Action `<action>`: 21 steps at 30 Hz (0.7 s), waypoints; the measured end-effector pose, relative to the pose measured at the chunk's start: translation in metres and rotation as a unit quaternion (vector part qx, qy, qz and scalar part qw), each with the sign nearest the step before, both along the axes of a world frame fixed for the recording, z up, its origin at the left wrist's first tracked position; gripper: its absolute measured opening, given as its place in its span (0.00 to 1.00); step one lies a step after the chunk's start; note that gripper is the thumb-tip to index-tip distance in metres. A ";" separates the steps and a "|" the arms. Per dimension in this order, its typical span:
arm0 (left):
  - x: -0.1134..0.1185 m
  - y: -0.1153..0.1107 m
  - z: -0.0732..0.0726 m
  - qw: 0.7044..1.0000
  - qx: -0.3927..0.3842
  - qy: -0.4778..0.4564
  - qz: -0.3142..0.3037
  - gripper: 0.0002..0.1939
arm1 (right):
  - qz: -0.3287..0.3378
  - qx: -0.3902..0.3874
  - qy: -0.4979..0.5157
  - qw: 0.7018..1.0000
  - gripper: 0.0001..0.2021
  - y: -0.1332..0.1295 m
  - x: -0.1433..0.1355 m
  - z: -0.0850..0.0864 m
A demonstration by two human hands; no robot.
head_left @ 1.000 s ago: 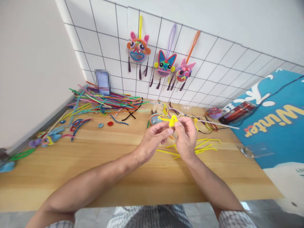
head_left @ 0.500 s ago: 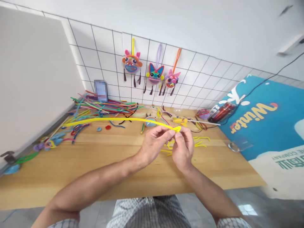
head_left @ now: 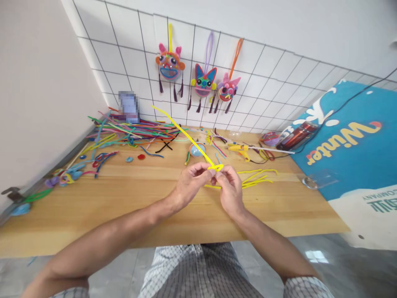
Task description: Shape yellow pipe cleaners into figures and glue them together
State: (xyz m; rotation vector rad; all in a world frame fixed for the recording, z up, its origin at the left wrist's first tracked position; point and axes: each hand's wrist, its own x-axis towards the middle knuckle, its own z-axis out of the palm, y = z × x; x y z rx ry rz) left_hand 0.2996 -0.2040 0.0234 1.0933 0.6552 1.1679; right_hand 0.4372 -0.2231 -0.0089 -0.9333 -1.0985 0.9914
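3 ornaments point(head_left: 170, 66) above table point(head_left: 124, 215)

White wall point(head_left: 279, 25) (partly gridded), wooden table point(head_left: 124, 203), grey floor point(head_left: 120, 271)

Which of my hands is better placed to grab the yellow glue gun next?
Probably your right hand. The glue gun lies just beyond it, while your left hand is farther away. Both seem to pinch the yellow pipe cleaner, so the right would have to let go.

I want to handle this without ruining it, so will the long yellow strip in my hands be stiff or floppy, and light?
The long yellow strip probably holds its shape, as its free end juts out unsupported. It likely bends easily, though, given the small loop at its held end. Being thin, it should feel light.
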 end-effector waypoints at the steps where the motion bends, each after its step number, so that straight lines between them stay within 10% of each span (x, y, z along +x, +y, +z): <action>1: -0.003 0.002 -0.002 1.000 0.000 0.009 -0.002 0.21 | 0.005 -0.006 -0.010 1.000 0.13 0.002 0.000 -0.002; 15: -0.033 0.032 -0.050 0.972 -0.003 0.217 -0.092 0.18 | 0.195 -0.096 -0.259 0.941 0.13 0.065 0.021 0.018; 21: -0.032 0.036 -0.059 0.977 -0.014 0.190 -0.095 0.19 | 0.164 -0.099 -0.254 0.948 0.18 0.070 0.022 0.009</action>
